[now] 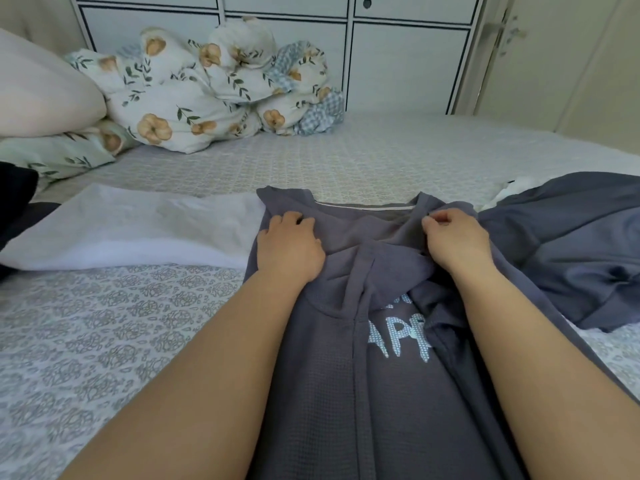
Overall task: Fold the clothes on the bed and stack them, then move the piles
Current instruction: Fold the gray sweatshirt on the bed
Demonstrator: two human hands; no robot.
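Note:
A dark grey T-shirt (pixel 363 393) with pale printed letters lies lengthwise on the bed in front of me, its left side folded inward. My left hand (pixel 289 242) rests on the folded left shoulder, fingers curled down onto the cloth. My right hand (pixel 453 239) pinches a fold of the shirt near the right of the collar. A white garment (pixel 131 230) lies folded flat to the left of the shirt. A blue-grey garment (pixel 571 244) lies spread out to the right, partly under the shirt's edge.
The bed (pixel 104 341) has a grey-patterned white sheet. A floral duvet (pixel 207 88) is bunched at the far side beside a white pillow (pixel 41 95). Dark cloth (pixel 15 199) shows at the left edge. White cabinets (pixel 398 57) stand behind the bed.

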